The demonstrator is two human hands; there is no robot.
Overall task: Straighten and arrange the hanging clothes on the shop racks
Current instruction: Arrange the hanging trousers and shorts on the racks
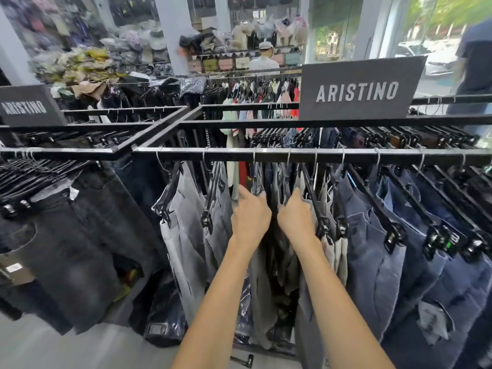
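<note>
The jeans hang on clip hangers from the black rail [266,153], which crosses the rack at twelve o'clock from the person's forearms. Pale grey jeans [186,222] hang at nine o'clock and blue jeans [372,251] crowd together at three o'clock. A darker bunch [277,257] is squeezed into the gap between the forearms.

Denim like this looks heavy and fairly stiff, so I'd judge each pair will swing as a slab rather than drape. Tugging the legs would likely twist it on its clips. The better hold is high up, at the hanger bar or the waistband just under it, sliding the hook along the rail.

The left grip [250,217] is loosely spread. Its forefinger stretches towards twelve o'clock and the other fingers lie against the edge of the darker bunch. The right grip [296,217], just beside it at three o'clock, has its fingers bent forward into the cloth next to a black hanger [312,201]. The tips are buried, so I cannot tell whether it pinches anything or only presses the jeans aside.
</note>
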